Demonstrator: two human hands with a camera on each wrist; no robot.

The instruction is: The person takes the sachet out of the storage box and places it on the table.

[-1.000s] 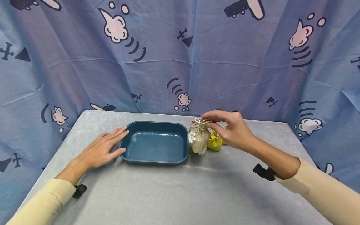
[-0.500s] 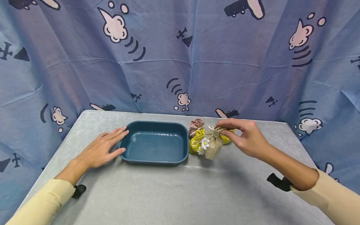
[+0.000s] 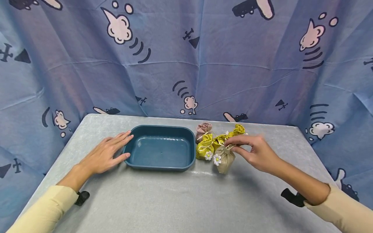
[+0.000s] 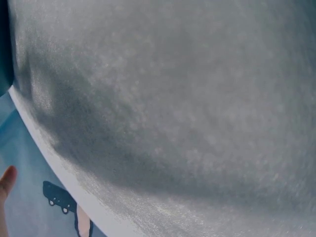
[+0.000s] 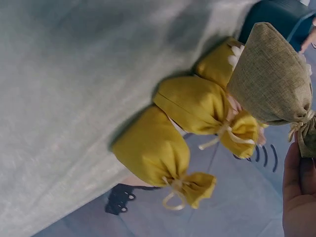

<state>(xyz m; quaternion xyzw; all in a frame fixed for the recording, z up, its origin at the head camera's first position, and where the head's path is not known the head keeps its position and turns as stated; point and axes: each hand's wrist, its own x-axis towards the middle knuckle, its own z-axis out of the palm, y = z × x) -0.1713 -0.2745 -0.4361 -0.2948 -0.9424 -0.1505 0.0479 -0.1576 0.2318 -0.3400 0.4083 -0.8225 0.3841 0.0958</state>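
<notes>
My right hand point(image 3: 253, 150) pinches the gathered neck of a beige drawstring pouch point(image 3: 225, 160) with a white flower on it. In the right wrist view the beige pouch point(image 5: 274, 74) hangs by its neck, fingers at its tie. Behind it in the head view are yellow drawstring pouches, one point(image 3: 205, 147) beside the bin, another point(image 3: 220, 140) partly hidden by my fingers, and a third point(image 3: 238, 130) farther back. A dusty pink pouch point(image 3: 203, 130) stands behind them. My left hand point(image 3: 103, 153) rests with straight fingers on the left rim of a dark teal bin point(image 3: 159, 168).
The bin holds nothing and stands left of the pouches on a grey cloth-covered table point(image 3: 163, 200). A blue patterned curtain point(image 3: 163, 58) hangs behind the table's far edge. A black wrist camera point(image 3: 82, 198) sits under the left sleeve.
My right hand has moved right and toward the front with the beige pouch, away from the bin, uncovering the yellow and pink pouches. The left hand stays at the rim.
</notes>
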